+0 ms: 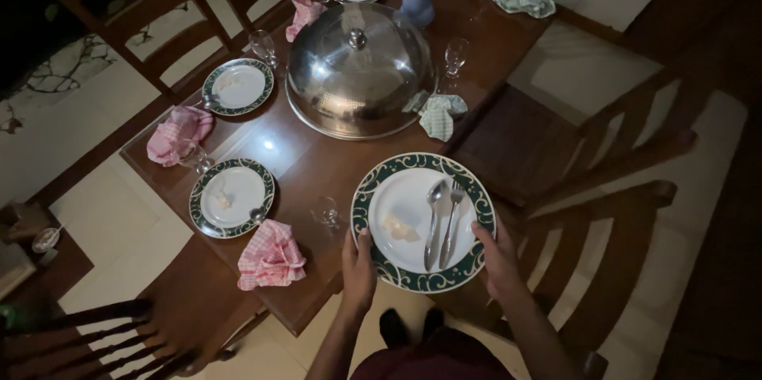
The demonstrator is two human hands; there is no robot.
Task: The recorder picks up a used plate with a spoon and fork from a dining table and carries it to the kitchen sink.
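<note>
Two hands on one green-rimmed plate [423, 221], held over the table [317, 165] corner nearest the camera, below the steel dome cover [359, 70]. Left hand [359, 269] gripping the plate's near-left rim, thumb curled on top, fingers under; right hand [498, 257] likewise closed on the right rim. Spoon [433, 221] and fork [451, 221] lying side by side on the plate. Pink checked napkin [271, 257] left of the plate, stemmed glass [325, 211] just beside its left rim.

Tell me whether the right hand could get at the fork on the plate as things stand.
Probably yes. The right hand grips the rim of the plate beside the fork, with nothing lying between them, though it would have to let go of the rim first.
</note>
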